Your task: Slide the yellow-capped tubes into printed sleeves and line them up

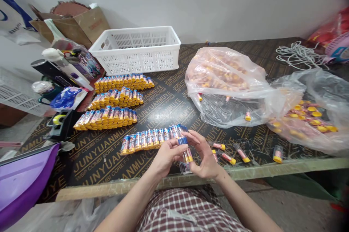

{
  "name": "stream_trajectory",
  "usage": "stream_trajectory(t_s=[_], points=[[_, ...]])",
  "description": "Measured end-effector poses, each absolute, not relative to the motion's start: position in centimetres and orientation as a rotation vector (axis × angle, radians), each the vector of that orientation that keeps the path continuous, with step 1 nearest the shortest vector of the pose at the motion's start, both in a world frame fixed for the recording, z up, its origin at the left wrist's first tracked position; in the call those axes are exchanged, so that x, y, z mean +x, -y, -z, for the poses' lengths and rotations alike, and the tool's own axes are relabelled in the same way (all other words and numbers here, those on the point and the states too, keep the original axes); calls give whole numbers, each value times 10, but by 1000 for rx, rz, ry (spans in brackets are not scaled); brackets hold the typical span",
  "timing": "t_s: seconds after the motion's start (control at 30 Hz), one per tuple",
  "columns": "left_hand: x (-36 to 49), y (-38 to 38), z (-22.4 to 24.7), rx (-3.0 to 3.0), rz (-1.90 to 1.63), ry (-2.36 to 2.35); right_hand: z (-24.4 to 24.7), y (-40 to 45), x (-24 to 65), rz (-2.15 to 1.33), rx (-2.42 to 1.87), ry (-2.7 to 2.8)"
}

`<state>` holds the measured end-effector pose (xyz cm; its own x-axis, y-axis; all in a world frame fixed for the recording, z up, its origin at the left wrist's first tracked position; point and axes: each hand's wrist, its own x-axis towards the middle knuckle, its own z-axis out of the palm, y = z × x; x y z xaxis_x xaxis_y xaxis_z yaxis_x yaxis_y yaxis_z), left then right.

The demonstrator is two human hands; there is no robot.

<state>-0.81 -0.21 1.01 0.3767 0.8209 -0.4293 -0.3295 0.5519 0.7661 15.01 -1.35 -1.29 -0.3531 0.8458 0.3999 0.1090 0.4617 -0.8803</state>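
Note:
Near the table's front edge, a small clear plastic tube [187,153] with a blue top and a yellow base stands between my hands. My left hand [169,156] pinches it near the blue top with thumb and fingers. From the other side, my right hand [204,155] curls its fingers round the tube. A row of similar blue-topped tubes [149,139] lies just beyond my left hand. To the right of my right hand are several loose tubes with yellow ends [228,158] and no blue tops visible.
Stacked tubes [109,116] lie at the left, before a white plastic basket [136,59]. Clear bags [226,68] of tubes cover the right side. A tape dispenser [61,125], a purple bin [24,184] and bottles [65,66] stand left. White cord [298,54] lies far right.

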Motion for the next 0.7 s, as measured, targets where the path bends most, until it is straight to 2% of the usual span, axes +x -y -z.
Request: stream_trajectory(t_s=[0.13,0.27,0.4,0.53,0.63,0.7], points=[[-23,-14,-3,759,-920,-1063,18,3,159,-1022,-870,1741],[-40,-37,11,1104,-1102,-1457,51,-16,165,-1001,-1223,1413],[-38,-50,22,1429,-1029,-1656,85,-27,162,-1154,-1363,1212],[-31,-44,20,1598,-1014,-1802,91,-24,158,-1263,-1368,1235],[-25,-21,21,1765,-1052,-1767,83,-22,161,-1258,-1360,1280],[-19,-1,27,1960,-927,-1600,76,-24,168,-1192,-1375,1340]])
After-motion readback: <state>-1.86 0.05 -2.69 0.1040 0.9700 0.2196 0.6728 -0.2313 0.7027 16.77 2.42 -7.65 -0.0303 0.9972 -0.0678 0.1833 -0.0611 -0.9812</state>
